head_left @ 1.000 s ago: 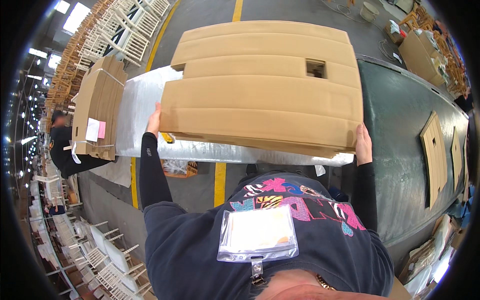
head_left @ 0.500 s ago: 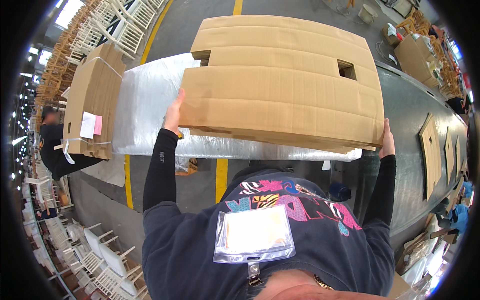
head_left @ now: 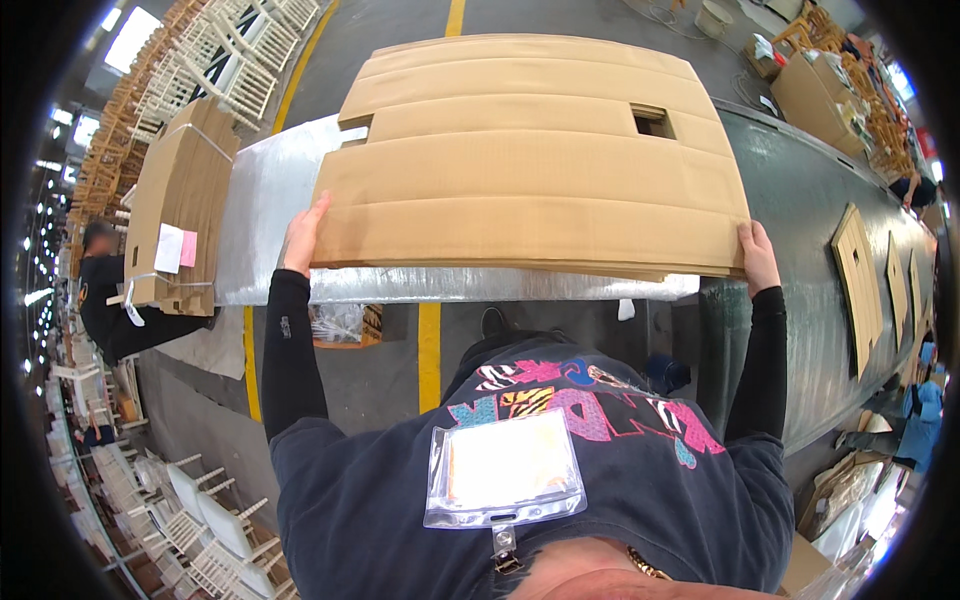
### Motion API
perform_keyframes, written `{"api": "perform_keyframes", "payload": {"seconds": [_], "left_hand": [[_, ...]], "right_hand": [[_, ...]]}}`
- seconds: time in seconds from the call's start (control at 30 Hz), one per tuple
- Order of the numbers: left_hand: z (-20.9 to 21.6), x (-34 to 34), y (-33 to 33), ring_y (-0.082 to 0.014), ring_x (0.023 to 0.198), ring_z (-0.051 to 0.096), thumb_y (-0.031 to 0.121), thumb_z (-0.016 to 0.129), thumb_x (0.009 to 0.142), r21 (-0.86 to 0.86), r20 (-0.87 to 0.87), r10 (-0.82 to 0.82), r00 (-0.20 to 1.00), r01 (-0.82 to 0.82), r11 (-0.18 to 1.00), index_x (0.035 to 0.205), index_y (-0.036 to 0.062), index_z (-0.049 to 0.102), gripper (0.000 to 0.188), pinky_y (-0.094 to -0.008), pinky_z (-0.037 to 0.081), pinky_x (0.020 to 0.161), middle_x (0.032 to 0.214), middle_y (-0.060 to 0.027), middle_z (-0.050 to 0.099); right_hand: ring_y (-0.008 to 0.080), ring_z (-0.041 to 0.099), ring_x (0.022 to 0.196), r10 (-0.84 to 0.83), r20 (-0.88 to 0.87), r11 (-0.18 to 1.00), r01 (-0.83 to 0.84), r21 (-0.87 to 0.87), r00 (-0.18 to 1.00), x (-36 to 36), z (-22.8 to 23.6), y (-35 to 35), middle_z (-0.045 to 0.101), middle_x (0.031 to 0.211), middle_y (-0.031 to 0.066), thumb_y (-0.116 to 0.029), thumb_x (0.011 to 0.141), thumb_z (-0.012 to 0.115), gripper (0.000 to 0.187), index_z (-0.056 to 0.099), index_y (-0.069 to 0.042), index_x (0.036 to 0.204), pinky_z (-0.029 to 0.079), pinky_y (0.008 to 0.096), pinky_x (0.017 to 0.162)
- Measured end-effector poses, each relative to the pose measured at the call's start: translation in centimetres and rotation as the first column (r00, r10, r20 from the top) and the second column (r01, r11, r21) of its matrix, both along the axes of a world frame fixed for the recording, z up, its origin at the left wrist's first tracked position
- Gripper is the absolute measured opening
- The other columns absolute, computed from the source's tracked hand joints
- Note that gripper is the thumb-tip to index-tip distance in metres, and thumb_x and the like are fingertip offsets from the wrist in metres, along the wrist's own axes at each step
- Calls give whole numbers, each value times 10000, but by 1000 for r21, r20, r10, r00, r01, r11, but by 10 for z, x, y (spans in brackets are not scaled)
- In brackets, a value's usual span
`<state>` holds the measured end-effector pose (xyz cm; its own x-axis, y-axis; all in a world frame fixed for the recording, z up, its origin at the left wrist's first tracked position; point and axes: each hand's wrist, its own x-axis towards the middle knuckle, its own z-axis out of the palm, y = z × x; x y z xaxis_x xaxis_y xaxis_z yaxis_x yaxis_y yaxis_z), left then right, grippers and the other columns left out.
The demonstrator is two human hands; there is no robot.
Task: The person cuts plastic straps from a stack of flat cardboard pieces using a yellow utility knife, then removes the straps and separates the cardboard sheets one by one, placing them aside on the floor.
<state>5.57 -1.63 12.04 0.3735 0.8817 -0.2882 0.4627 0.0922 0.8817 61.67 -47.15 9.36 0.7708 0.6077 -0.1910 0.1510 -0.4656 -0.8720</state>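
Cardboard stack (head_left: 530, 165), held between left hand (head_left: 303, 236) and right hand (head_left: 760, 256), over right end of table (head_left: 262, 210); gripped at near corners; arms (head_left: 293, 345) outstretched.

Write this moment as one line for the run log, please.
left hand: grips left edge of cardboard stack | right hand: grips its right edge | nearby: silver-covered table, strapped cardboard bundle, green surface

Cardboard stack (head_left: 520, 165): underside hidden. Silver bench top (head_left: 265, 200) beneath it: middle covered. Left hand (head_left: 303, 237), stack's left end: fingers partly hidden. Right hand (head_left: 759, 256), right end: likewise. Far left of stack: co-worker (head_left: 105, 290), face blurred; lights (head_left: 40, 297) beyond, too small to tell.
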Motion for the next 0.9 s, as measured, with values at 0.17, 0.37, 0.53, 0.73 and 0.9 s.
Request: {"api": "perform_keyframes", "payload": {"seconds": [0.17,0.37,0.53,0.73,0.9], "left_hand": [[-2,42,-97,-438,1421,345,607,785,706,857,-368,-151,917,398,328,1520,-9,306,1128,-493,312,1160,1535,-234,376],[-7,82,-142,-359,1416,391,267,807,692,630,-749,-172,640,768,115,1514,80,381,944,-507,299,1174,1524,-151,417],[-46,70,-125,-344,1394,409,135,767,628,711,-679,-150,719,694,110,1484,119,450,913,-511,310,1167,1480,-160,449],[-63,72,-128,-357,1374,406,163,774,613,724,-656,-140,741,671,158,1470,108,459,915,-583,272,1177,1423,-164,461],[-69,68,-129,-352,1331,444,225,747,670,778,-613,-77,786,618,111,1431,91,502,810,-581,299,1157,1368,-158,492]], "right_hand": [[210,541,1213,-94,-43,993,96,70,995,-19,-8,-4,564,1339,155,-251,1044,524,496,398,27,1435,418,337,1040],[229,550,1197,-63,-8,993,64,98,998,-30,-12,-8,573,1309,164,-275,1045,517,495,397,13,1430,446,362,1017],[239,541,1235,-22,-177,1000,24,9,984,-56,-28,-15,561,1349,153,-265,1033,530,510,397,1,1447,440,376,1041],[287,573,1238,-35,-105,999,33,-19,994,-72,-47,-20,558,1381,175,-256,1023,494,600,275,-51,1543,538,382,908],[351,592,1221,-47,-133,986,25,-166,990,-87,-28,-11,492,1431,256,-303,1008,500,700,166,-71,1578,598,420,801]]}}
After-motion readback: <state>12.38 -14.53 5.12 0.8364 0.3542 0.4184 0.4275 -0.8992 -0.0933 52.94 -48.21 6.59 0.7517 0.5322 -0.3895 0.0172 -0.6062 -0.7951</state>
